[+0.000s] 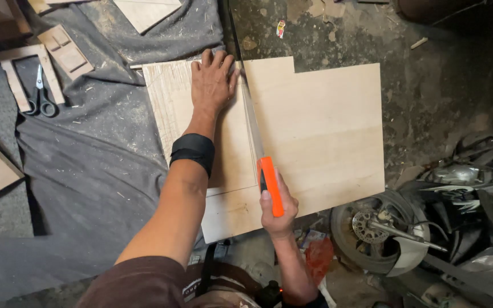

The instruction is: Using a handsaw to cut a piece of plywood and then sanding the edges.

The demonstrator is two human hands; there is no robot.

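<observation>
A grey cloth [87,165], dusted with sawdust and wood chips, covers the left of the scene, with scissors [40,97] and small wooden frame pieces [64,51] lying on it. To the right is a stained, dark concrete floor [429,85]. A parked motorcycle [457,194] stands at lower right, its front wheel [372,228] in dim light.

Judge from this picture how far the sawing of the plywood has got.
Done: a notch is already out of the plywood's far edge. In hand: the right hand grips the saw, blade lying along the sheet; the left hand presses it flat. Left: the pencil line near the front edge looks uncut.
</observation>
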